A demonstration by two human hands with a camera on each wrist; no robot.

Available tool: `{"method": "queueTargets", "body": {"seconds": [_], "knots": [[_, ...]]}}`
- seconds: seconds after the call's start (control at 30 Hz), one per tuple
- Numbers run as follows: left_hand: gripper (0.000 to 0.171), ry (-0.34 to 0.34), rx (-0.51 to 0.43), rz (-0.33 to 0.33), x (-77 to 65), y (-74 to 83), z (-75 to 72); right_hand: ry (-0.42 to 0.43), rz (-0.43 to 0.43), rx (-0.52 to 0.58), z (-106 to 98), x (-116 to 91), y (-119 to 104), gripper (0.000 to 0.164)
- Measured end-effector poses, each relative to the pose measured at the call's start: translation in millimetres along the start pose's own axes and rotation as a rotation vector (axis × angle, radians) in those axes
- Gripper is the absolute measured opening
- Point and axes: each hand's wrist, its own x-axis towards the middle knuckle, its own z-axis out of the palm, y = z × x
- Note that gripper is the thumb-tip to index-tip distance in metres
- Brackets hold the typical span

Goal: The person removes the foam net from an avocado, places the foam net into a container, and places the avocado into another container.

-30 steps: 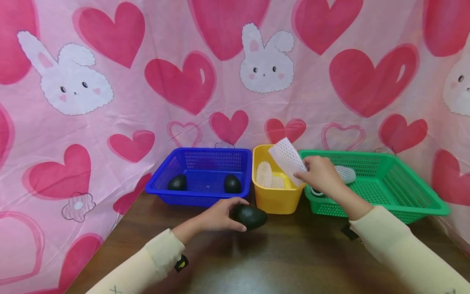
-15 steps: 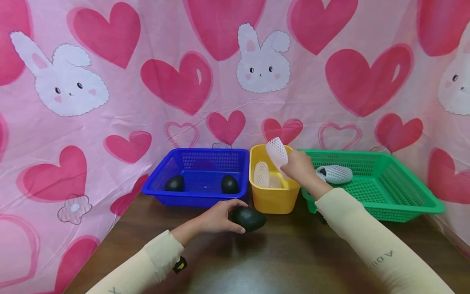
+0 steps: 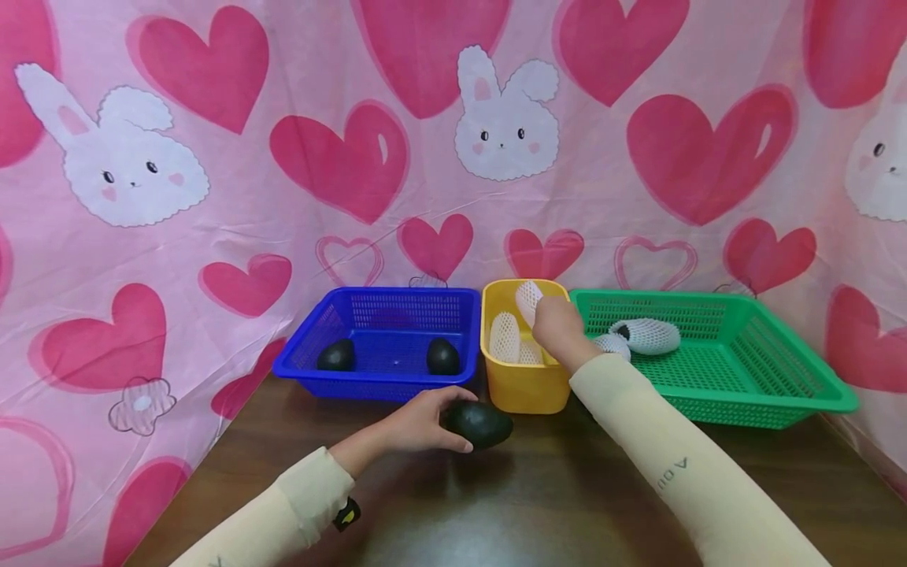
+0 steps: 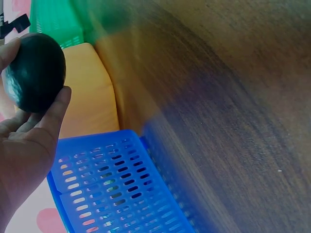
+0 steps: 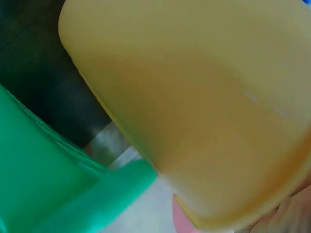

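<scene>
Held between the thumb and fingers of my left hand [image 3: 423, 424] is a dark avocado [image 3: 485, 425], just above the table in front of the bins. The left wrist view shows the same avocado [image 4: 38, 73] with the fingers curled around its side. My right hand [image 3: 560, 324] is down over the yellow bin [image 3: 527, 391], gripping a white foam net sleeve [image 3: 527, 299] whose end sticks up past the knuckles. Its fingertips are hidden in the head view. More foam net sleeves [image 3: 505, 337] lie inside the bin. The right wrist view is mostly the yellow bin's outer wall [image 5: 194, 107].
On the left, a blue basket [image 3: 383, 387] holds two bare avocados, one at its left [image 3: 336, 355] and one at its right [image 3: 442, 357]. A green basket [image 3: 779, 370] on the right contains foam-wrapped avocados [image 3: 652, 336]. A heart-patterned cloth [image 3: 340, 165] hangs behind.
My right hand has moved left from the green basket's edge and lowered the foam net sleeve into the yellow bin. The left hand keeps the avocado almost in place.
</scene>
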Motion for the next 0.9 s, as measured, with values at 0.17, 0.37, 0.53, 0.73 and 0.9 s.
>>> {"method": "queueTargets", "body": {"seconds": [0.17, 0.37, 0.53, 0.73, 0.9], "knots": [[0.059, 0.001, -0.007, 0.001, -0.3, -2.5, 0.5, -0.017, 0.021, -0.024, 7, 3, 1, 0.014], [0.059, 0.0, -0.01, 0.003, -1.1, -3.6, 0.1, -0.034, 0.019, -0.049, 13, 4, 6, 0.016], [0.06, -0.004, -0.02, -0.015, -2.5, -3.7, 0.3, -0.08, 0.059, -0.059, 19, 5, 8, 0.017], [0.06, -0.005, -0.022, -0.006, -2.6, -3.9, 0.2, -0.166, 0.083, -0.091, 24, 8, 7, 0.017], [0.059, -0.005, -0.019, -0.005, -1.9, -6.0, -0.1, -0.241, 0.065, -0.131, 26, 7, 6, 0.017]]}}
